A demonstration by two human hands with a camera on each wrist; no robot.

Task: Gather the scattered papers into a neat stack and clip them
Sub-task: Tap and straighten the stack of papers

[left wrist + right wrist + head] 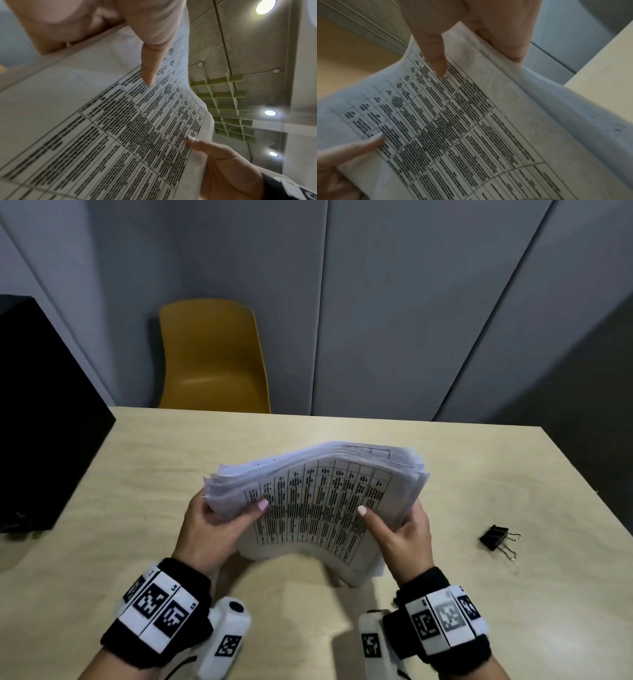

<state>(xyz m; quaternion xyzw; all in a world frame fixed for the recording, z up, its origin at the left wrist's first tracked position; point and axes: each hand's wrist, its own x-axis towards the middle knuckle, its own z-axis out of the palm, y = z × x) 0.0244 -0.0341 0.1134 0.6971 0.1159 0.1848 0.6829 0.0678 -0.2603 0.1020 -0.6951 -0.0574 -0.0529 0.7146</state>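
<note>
gripping the bowed paper stack [318,501] with my left hand [212,529] and right hand [400,532], i judge its ragged edges could let sheets slide out.

I've got the paper stack [318,501] up over the middle of the worktop [144,474], left grip [212,529] on its left edge, right grip [400,535] on its right. Binder clip [496,539] lies on the worktop, right of the stack. Chair [212,357] beyond the far edge.

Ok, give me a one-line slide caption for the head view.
Both hands, left hand and right hand, hold the paper stack upright on the table; binder clip lies unused.
</note>
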